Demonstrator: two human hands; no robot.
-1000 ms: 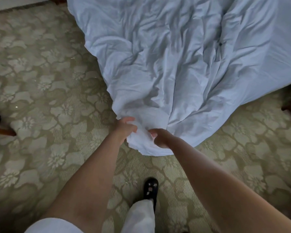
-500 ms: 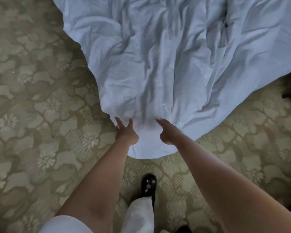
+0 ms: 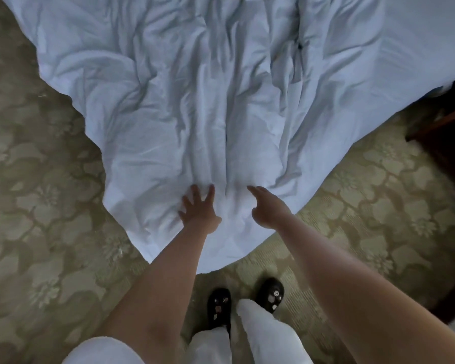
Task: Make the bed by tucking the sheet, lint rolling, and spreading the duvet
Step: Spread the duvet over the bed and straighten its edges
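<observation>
White duvet (image 3: 208, 101), creased, is seen in the head view hanging off the bed and trailing in a point onto patterned carpet (image 3: 50, 206), just ahead of two black shoes (image 3: 219, 306). Left hand (image 3: 199, 208) is laid flat on it, fingers spread, nothing grasped. Right hand (image 3: 267, 208) is extended beside it with fingers straight, nothing gripped. Spreading is judged under way; the corner is best gathered in both hands and lifted clear of the floor.

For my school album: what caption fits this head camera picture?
Both hands, left hand and right hand, reach open over a rumpled white duvet on patterned carpet.
</observation>
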